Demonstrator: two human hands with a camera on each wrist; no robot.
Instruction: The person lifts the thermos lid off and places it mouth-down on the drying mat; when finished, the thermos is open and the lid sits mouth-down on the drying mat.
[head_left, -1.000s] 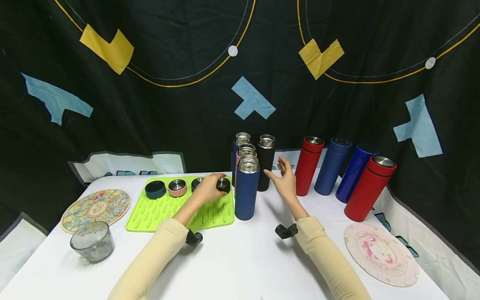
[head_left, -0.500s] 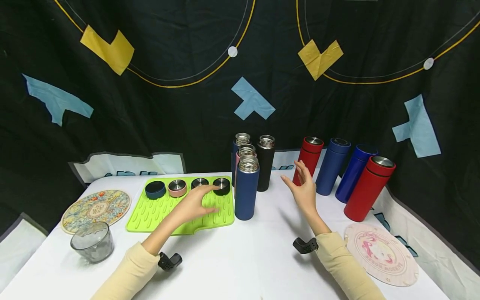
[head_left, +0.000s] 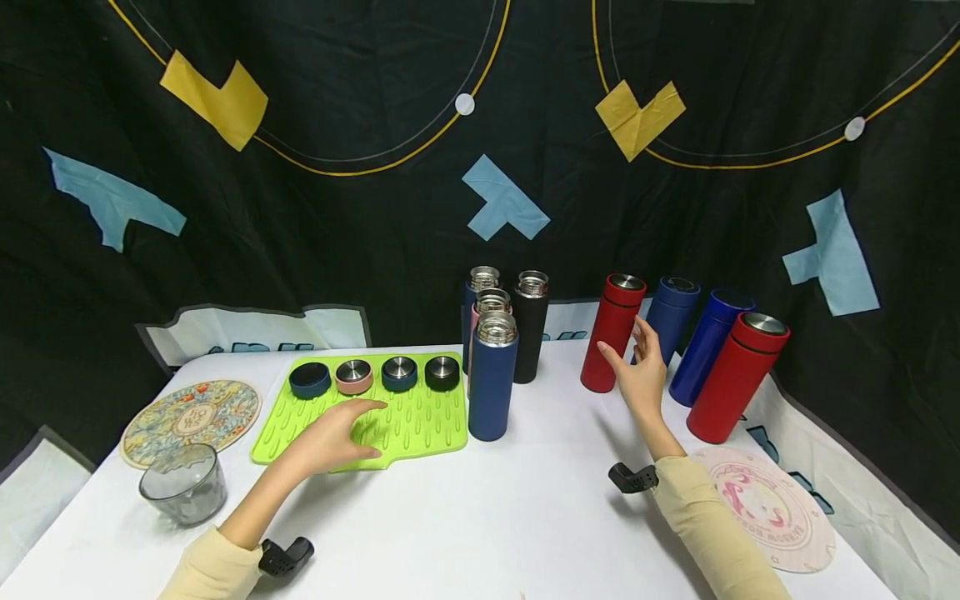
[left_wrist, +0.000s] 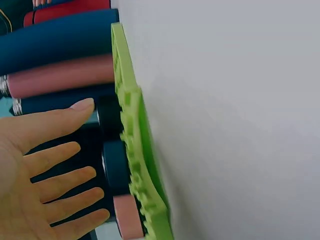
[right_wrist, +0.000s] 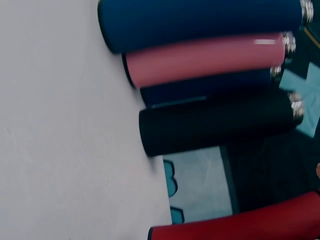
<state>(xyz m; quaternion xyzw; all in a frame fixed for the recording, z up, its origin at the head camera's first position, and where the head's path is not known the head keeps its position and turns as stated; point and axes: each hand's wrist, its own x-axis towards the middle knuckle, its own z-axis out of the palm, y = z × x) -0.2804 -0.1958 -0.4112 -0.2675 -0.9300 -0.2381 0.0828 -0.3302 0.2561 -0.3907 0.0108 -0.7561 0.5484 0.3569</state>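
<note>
My left hand hovers over the lower part of a green drying mat, its fingers and thumb spread apart with nothing between them. Along the mat's back edge sit a blue lid, a pink lid, a navy lid and a black lid. My right hand is beside a capped red thermos, thumb in front of it and fingers parted. Whether it touches the thermos I cannot tell. In the right wrist view, only a sliver of fingertip shows near this red thermos.
Lidless bottles stand mid-table: blue, pink, black and another blue behind. Capped thermoses, including a bright blue one and a red one, line the right. A glass cup and round coasters lie at the sides.
My left hand let go of the black lid, now on the mat, and drew back toward the lower left. My right hand moved right, from near the black bottle to the red thermos.
</note>
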